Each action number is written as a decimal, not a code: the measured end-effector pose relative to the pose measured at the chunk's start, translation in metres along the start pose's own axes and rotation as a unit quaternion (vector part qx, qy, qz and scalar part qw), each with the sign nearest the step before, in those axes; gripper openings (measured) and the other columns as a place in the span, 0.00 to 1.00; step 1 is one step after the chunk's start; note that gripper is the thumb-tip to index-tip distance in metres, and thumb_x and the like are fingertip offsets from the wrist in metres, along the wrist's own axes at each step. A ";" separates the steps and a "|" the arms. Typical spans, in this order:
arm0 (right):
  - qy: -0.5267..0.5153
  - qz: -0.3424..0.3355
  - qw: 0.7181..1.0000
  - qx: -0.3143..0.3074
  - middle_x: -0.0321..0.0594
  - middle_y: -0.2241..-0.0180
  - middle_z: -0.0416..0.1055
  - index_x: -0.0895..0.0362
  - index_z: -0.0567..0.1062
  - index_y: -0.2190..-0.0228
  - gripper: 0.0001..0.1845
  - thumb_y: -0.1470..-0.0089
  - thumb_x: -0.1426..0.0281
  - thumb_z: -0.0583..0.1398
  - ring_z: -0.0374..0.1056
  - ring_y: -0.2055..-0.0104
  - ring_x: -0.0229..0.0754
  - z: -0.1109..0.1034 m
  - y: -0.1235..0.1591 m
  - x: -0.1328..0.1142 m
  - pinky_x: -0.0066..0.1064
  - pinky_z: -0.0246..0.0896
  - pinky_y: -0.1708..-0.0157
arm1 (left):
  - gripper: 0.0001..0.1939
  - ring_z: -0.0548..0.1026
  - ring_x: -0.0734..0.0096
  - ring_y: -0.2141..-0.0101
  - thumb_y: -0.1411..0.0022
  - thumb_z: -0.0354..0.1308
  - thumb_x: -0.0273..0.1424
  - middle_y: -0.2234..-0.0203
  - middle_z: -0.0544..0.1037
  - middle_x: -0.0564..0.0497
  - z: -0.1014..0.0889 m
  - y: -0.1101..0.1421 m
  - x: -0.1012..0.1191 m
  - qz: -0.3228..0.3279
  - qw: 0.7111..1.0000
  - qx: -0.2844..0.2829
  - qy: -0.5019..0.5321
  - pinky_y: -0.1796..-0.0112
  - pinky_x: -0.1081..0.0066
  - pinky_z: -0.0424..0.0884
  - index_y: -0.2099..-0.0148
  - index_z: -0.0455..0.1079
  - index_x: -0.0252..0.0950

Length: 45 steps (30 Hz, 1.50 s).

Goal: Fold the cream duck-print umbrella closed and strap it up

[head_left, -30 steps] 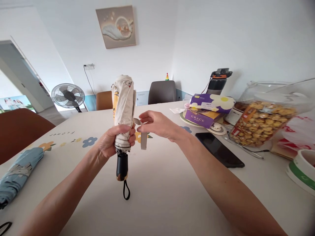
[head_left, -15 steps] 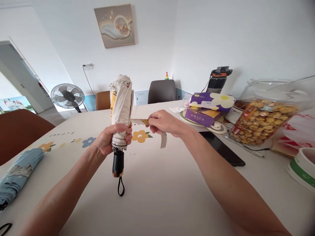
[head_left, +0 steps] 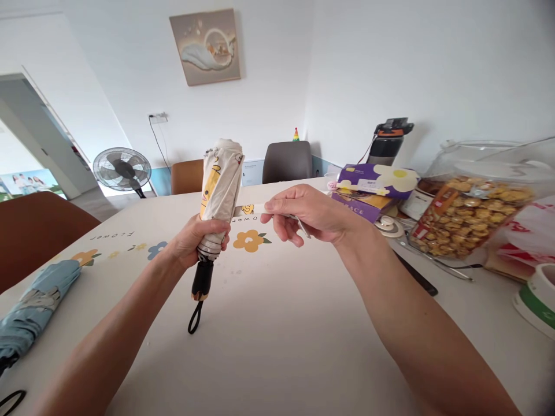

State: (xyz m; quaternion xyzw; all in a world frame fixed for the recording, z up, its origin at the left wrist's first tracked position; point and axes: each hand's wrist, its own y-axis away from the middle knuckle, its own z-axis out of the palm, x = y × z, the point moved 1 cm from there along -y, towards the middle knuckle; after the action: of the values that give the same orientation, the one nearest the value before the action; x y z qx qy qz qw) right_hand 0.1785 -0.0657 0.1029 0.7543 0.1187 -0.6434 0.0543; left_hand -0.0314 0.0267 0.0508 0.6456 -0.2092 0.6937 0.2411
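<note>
A folded cream umbrella (head_left: 222, 190) with yellow cartoon print stands nearly upright above the table, its top leaning right. My left hand (head_left: 196, 236) is wrapped around its lower canopy, just over the black handle (head_left: 202, 280), from which a wrist loop (head_left: 195, 319) hangs. From the canopy's right side a cream fastening strap (head_left: 247, 210) with a yellow figure stretches out level. My right hand (head_left: 299, 212) pinches this strap between thumb and forefinger, and the strap's free end (head_left: 304, 229) shows below the fingers.
A folded blue umbrella (head_left: 37, 306) lies at the table's left. To the right are a purple tissue pack (head_left: 375, 179), a black bottle (head_left: 387, 141), a jar of snacks (head_left: 474, 214), a dark phone (head_left: 418, 274) and a tape roll (head_left: 540, 300). Chairs and a fan (head_left: 122, 169) stand beyond.
The umbrella's top has tipped to the right and its handle has swung left. My right hand has shifted slightly right and turned, with the strap still pinched and pulled out.
</note>
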 end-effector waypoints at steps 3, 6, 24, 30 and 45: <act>-0.009 -0.008 1.000 -0.002 0.41 0.83 0.72 0.64 0.73 0.78 0.13 0.48 0.67 0.59 0.60 0.89 0.31 0.007 0.003 -0.006 0.24 0.51 0.88 | 0.10 0.67 0.74 0.81 0.55 0.63 0.31 0.82 0.69 0.52 0.002 0.002 0.005 0.011 0.998 0.025 -0.056 0.80 0.73 0.64 0.71 0.65 0.32; -0.010 -0.016 1.000 -0.013 0.42 0.83 0.72 0.64 0.73 0.77 0.13 0.46 0.68 0.57 0.61 0.89 0.32 0.014 0.005 -0.010 0.24 0.53 0.87 | 0.12 0.66 0.73 0.81 0.57 0.64 0.33 0.83 0.69 0.53 0.006 0.008 0.013 0.034 0.983 0.092 -0.157 0.81 0.73 0.63 0.71 0.65 0.33; -0.049 -0.010 0.997 -0.057 0.48 0.70 0.76 0.62 0.69 0.71 0.09 0.43 0.70 0.53 0.71 0.78 0.38 0.051 -0.005 0.010 0.25 0.64 0.84 | 0.15 0.72 0.60 0.67 0.40 0.47 0.38 0.67 0.74 0.45 0.032 0.017 0.007 0.103 0.627 0.276 -0.721 0.72 0.68 0.61 0.53 0.59 0.36; -0.099 0.015 0.994 -0.052 0.51 0.68 0.76 0.63 0.69 0.73 0.08 0.45 0.71 0.54 0.73 0.75 0.42 0.052 -0.008 0.014 0.26 0.66 0.84 | 0.10 0.70 0.62 0.70 0.39 0.45 0.31 0.72 0.70 0.46 0.034 0.016 -0.003 0.181 0.522 0.219 -0.804 0.74 0.69 0.58 0.57 0.61 0.34; -0.195 0.165 0.967 0.023 0.50 0.75 0.76 0.69 0.73 0.71 0.13 0.42 0.77 0.51 0.72 0.78 0.38 0.021 -0.032 0.043 0.26 0.70 0.79 | 0.15 0.69 0.64 0.73 0.38 0.41 0.26 0.75 0.69 0.48 0.030 0.004 -0.032 0.236 0.510 0.045 -0.826 0.76 0.69 0.59 0.49 0.57 0.32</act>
State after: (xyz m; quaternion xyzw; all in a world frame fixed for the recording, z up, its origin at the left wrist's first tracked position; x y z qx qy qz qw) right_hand 0.1567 -0.0350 0.0595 0.6248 -0.0350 -0.7627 0.1637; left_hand -0.0087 0.0037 0.0218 0.8639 -0.4271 -0.1129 -0.2420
